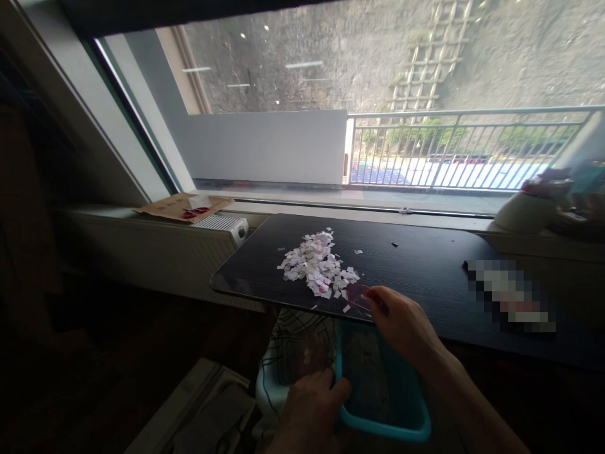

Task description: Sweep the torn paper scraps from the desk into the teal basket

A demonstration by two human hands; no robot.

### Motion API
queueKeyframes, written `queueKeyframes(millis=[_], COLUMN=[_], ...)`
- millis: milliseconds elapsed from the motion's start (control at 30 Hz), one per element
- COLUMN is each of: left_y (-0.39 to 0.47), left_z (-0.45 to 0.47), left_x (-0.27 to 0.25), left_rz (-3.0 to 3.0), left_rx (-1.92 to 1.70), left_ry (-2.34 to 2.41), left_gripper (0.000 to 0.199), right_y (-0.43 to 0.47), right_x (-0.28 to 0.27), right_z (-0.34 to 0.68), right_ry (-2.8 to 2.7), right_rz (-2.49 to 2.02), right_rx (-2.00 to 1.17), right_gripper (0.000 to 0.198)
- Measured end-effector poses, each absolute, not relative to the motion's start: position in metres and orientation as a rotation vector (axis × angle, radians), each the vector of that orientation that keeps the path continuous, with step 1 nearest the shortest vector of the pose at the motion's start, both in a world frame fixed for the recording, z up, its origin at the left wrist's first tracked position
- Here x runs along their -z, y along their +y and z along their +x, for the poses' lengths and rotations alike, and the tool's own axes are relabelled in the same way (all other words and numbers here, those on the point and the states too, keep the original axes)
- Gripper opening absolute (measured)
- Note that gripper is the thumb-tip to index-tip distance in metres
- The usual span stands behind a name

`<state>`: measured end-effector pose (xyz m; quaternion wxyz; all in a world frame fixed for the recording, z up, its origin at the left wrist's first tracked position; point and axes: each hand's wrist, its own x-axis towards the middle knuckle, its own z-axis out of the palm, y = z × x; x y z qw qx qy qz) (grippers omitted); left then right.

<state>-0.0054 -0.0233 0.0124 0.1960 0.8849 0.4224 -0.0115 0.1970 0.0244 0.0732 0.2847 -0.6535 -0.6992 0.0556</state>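
Observation:
A heap of small white paper scraps [312, 265] lies on the dark tabletop [416, 265]. Between the fingers of my right hand [401, 321] is a thin, see-through reddish piece [358, 295], its far edge close to the scraps at the heap's lower right. Just below the table's front edge, my left hand [314, 403] grips the left rim of a teal plastic bin [385, 429]. Pale material [366, 359] shows dimly inside the bin.
Several stray scraps [358, 252] lie on the tabletop. A pixelated object [513, 296] rests at the right. On the left sill, red-handled scissors [196, 212] lie on brown cardboard [170, 207] beside a radiator [222, 222]. A white bag-like shape [529, 211] stands far right.

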Motion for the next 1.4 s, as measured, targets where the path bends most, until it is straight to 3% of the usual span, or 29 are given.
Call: queueKeyframes(millis=[333,1400], left_y=[-0.025,-0.024], left_z=[-0.005,-0.006], left_x=[-0.011,-0.007], left_rz=[2.501,2.503], left_rx=[-0.083,-0.054], left_ry=[1.176,1.172], left_gripper=[0.026,0.029], right_y=[0.022,0.023], right_x=[-0.076,-0.077], right_z=[0.196,0.199], right_ry=[-1.864,-1.902], right_rz=[-1.701,-1.785], right_rx=[-0.277,-0.115], right_gripper=[0.023,0.021])
